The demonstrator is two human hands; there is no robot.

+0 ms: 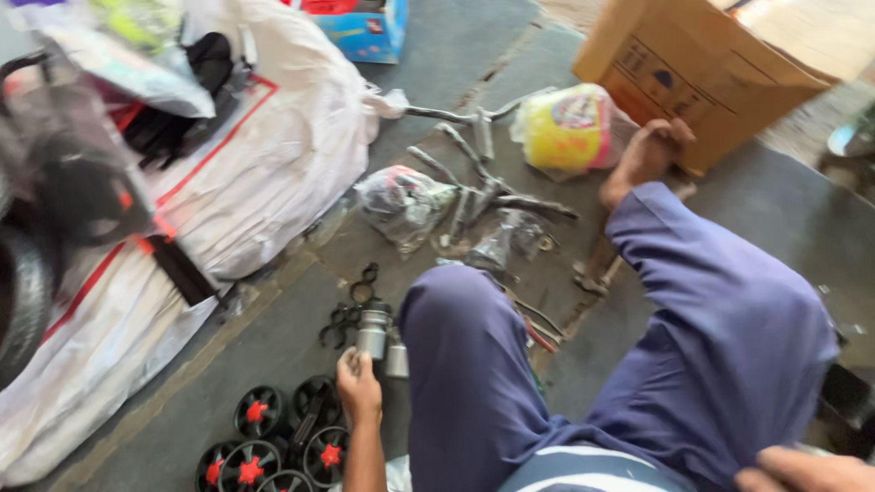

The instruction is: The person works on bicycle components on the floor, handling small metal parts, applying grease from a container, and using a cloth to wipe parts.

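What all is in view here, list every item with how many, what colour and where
Small wheels: about six, black with red hubs, floor at bottom left.
Metal cylinder: one, grey, at the left hand's fingertips; a second similar one just beside it.
Black rings: a few, on the floor above the cylinder.
Metal rods and brackets: several, grey, centre floor.
Clear plastic bags: two, holding small parts, centre.
Yellow bag: one, yellow and pink, by the box.
Cardboard box: one, brown, top right.
White sack: one large, red lines, left.
Blue box: one, top centre.
Trouser legs: blue.
Bare foot: one, by the cardboard box.
Left hand: bottom centre.
Right hand: bottom right, on the thigh.
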